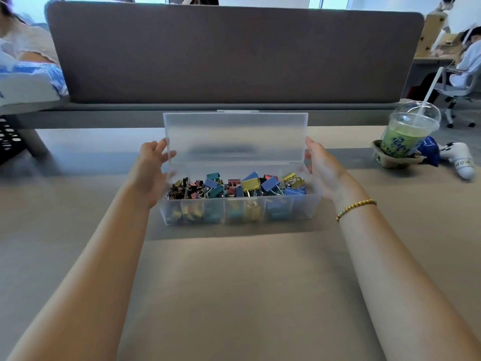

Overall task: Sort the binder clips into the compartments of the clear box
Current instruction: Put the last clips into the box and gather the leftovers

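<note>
A long clear box [307,209] stands on the table in front of me, its frosted lid [235,136] raised upright at the back. Its row of compartments holds binder clips [235,186] in black, pink, teal, yellow and blue, small ones at the left and larger ones toward the right. My left hand [153,168] rests at the box's left end, fingers straight and touching the lid's left edge. At the right end is my right hand [325,170], fingers straight along the lid's right edge. Neither hand holds a clip.
A brown partition [234,53] runs along the back of the table. At the right stand an iced green drink [406,134] in a cardboard carrier and a white game controller [460,160]. Other people sit far left and far right.
</note>
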A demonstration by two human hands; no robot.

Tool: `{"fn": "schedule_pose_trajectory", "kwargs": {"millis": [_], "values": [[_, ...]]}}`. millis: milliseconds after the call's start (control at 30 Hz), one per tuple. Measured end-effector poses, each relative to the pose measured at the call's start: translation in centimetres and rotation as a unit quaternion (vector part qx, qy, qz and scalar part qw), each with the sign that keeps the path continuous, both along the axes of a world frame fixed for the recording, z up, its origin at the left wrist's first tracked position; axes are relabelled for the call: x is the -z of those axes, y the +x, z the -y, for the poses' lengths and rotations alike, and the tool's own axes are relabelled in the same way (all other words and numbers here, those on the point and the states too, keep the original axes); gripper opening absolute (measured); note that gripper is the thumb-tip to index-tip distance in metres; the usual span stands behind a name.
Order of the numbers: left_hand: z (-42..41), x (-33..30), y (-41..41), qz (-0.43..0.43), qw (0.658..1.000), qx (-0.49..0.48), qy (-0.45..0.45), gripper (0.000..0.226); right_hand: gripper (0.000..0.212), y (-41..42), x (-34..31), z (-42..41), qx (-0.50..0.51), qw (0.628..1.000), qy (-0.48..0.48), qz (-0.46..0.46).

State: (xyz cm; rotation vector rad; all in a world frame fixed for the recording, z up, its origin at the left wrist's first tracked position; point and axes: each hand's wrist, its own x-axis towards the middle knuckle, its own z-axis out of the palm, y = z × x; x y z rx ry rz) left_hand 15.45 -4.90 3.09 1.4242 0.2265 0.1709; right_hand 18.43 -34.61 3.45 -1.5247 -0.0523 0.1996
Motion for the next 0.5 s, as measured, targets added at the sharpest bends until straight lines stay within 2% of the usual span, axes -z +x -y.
{"fn": "schedule_pose_trajectory", "kwargs": {"millis": [167,267,333,367,400,433,467,500], "values": [[-0.7,-0.6,-1.2,0.014,1.000,0.008,0.000,0.048,0.031,-0.7,-0.8,-0.5,0.031,0.996,0.083,-0.018],[-1.1,-0.3,-1.1,0.014,1.000,0.016,-0.001,0.070,0.058,-0.3,-0.3,0.2,0.035,0.997,0.064,-0.022],[-1.8,-0.3,-1.3,-0.001,0.997,0.059,-0.043,0.083,0.075,-0.8,-0.7,0.8,-0.007,0.998,0.058,-0.033],[-2.2,-0.5,-1.4,-0.016,0.995,0.076,-0.063,0.081,0.069,-1.0,-0.8,0.8,-0.021,0.999,0.033,-0.030],[-2.4,-0.5,-1.5,-0.028,0.993,0.092,-0.067,0.071,0.052,-0.7,-0.5,1.0,-0.022,1.000,-0.010,-0.015],[-2.5,-0.4,-1.9,-0.026,0.993,0.105,-0.036,0.054,0.033,-0.9,-0.6,1.2,-0.003,0.999,-0.040,0.000],[-2.5,-0.3,-2.3,-0.022,0.993,0.111,0.038,0.033,0.025,-1.3,-0.6,1.5,-0.003,0.999,-0.051,0.013],[-2.4,-0.4,-2.9,-0.014,0.988,0.124,0.093,0.018,0.029,-1.7,-0.7,1.6,-0.049,0.998,-0.026,0.003]]}}
